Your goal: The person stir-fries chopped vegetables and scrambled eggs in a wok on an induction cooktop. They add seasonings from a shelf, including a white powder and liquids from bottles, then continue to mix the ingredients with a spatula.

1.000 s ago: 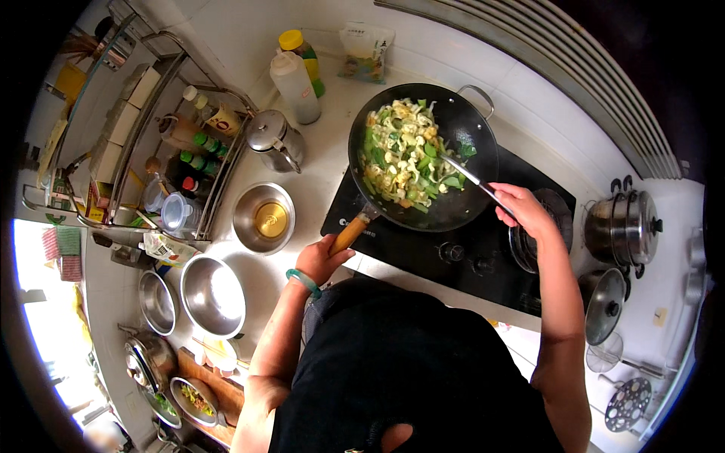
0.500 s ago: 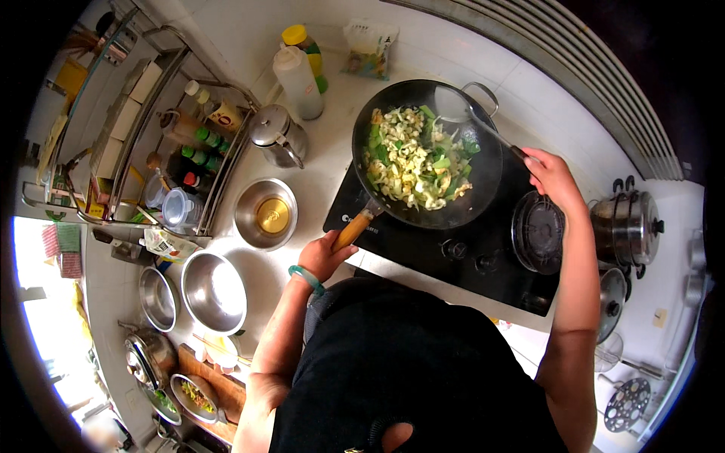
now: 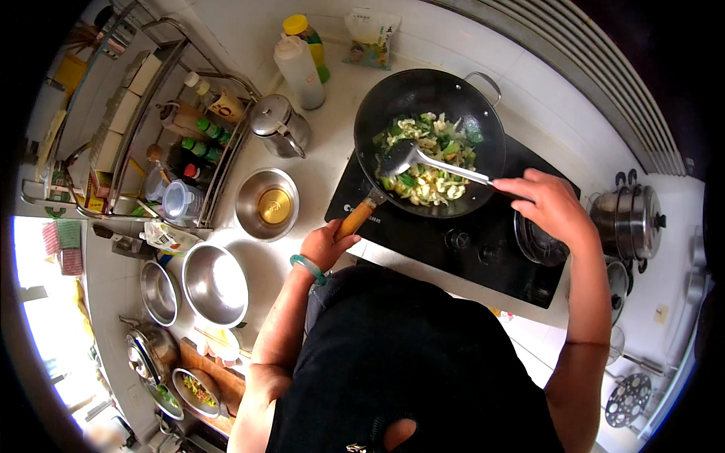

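My left hand (image 3: 325, 245) is wrapped round the wooden handle (image 3: 355, 217) of a black wok (image 3: 423, 87), which is over the left part of a black cooktop (image 3: 521, 281). In the wok lie chopped pale and green vegetables (image 3: 438, 192). My right hand (image 3: 555, 208), to the right of the wok, grips the dark end of a spatula (image 3: 453, 167). Its metal shaft reaches across the food, and the dark blade is down at the left side of the vegetables. The blade's lower edge is hard to make out.
Left of the cooktop stand a steel bowl (image 3: 246, 204) with a yellowish bottom, a metal pot with a spout (image 3: 281, 130) and a white squeeze bottle (image 3: 300, 75). A rack of bottles (image 3: 234, 136) and a larger steel bowl (image 3: 215, 283) are farther left. Stacked pots (image 3: 627, 219) stand at the right.
The spatula has swung from the wok's far right wall down to the left side of the food. My right hand has lowered. The wok has shifted slightly away, and the vegetables are heaped closer together.
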{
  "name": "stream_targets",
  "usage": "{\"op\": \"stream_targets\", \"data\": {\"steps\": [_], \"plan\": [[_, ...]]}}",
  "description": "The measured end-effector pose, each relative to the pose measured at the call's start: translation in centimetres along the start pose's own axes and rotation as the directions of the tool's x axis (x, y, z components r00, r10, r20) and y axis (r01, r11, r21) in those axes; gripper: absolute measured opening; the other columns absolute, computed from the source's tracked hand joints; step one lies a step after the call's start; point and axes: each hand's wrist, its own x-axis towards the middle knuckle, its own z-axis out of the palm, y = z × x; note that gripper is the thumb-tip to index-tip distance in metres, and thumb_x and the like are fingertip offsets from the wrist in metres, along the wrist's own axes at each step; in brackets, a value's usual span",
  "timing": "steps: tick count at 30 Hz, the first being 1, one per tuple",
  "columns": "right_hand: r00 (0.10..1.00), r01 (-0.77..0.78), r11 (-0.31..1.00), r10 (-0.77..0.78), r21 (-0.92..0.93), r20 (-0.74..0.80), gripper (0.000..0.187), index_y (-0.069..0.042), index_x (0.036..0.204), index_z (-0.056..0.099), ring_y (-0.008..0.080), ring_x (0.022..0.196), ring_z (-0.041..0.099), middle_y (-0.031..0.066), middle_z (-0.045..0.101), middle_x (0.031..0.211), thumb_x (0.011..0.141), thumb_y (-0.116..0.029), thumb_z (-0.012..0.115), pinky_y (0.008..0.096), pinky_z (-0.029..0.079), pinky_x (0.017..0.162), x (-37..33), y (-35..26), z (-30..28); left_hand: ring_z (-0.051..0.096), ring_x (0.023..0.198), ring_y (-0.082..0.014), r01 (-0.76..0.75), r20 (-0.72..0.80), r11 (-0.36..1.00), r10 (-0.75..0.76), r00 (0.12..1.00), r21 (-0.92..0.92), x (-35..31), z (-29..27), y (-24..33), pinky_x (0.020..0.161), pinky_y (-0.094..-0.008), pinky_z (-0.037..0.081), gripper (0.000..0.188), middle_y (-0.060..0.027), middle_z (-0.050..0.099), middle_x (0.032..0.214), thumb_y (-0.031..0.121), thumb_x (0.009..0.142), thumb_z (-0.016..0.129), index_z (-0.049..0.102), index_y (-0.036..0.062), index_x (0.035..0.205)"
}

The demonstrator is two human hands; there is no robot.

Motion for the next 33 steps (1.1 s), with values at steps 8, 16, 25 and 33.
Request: {"op": "stream_targets", "data": {"steps": [8, 16, 25, 33], "plan": [[0.969, -0.225, 0.965, 0.236, 0.132, -0.071, 0.043, -0.016, 0.115, 0.065, 0.0287, 0.071, 0.056, 0.0120, 0.056, 0.078, 0.074, -0.004, 0.066, 0.0357, 0.046, 0.066, -7.7, -0.3, -1.3, 0.063, 0.080, -0.0379, -0.041, -0.023, 0.999, 0.041, 0.999, 0.006, 0.1, 0.3, -0.5, 0.070, -0.0416, 0.049, 0.055, -0.0217, 0.065, 0.083, 0.048, 0.081, 0.066, 0.059, 0.0025, 0.112], [0.952, -0.277, 0.953, 0.289, 0.122, -0.096, 0.037, -0.014, 0.115, 0.064, 0.0345, 0.076, 0.061, 0.0178, 0.062, 0.084, 0.078, -0.009, 0.067, 0.0394, 0.049, 0.068, -8.8, -0.9, 3.0, 0.064, 0.081, -0.0373, -0.036, 0.001, 0.998, 0.036, 0.999, -0.044, 0.0, 0.2, -0.4, 0.071, -0.0409, 0.049, 0.056, -0.0220, 0.065, 0.084, 0.049, 0.081, 0.066, 0.059, 0.0021, 0.111], [0.876, -0.322, 0.831, 0.443, 0.454, -0.189, 0.037, -0.013, 0.122, 0.061, 0.0228, 0.083, 0.065, 0.0140, 0.067, 0.095, 0.085, -0.011, 0.062, 0.0322, 0.049, 0.076, -6.2, 4.7, 6.2, 0.064, 0.081, -0.0366, -0.041, -0.061, 0.998, 0.039, 0.997, -0.037, 0.0, 0.3, -0.4, 0.071, -0.0405, 0.049, 0.056, -0.0213, 0.065, 0.083, 0.048, 0.081, 0.067, 0.059, 0.0020, 0.111], [0.775, -0.440, 0.478, 0.629, 0.760, 0.053, 0.035, -0.006, 0.128, 0.053, 0.0062, 0.047, 0.043, 0.0001, 0.051, 0.064, 0.097, -0.020, 0.050, 0.0200, 0.035, 0.043, -2.5, 9.3, 5.5, 0.064, 0.080, -0.0364, -0.005, -0.021, 1.000, 0.005, 1.000, 0.020, -0.1, 0.1, 0.2, 0.070, -0.0407, 0.049, 0.057, -0.0208, 0.065, 0.083, 0.049, 0.082, 0.066, 0.058, 0.0020, 0.112]]}}
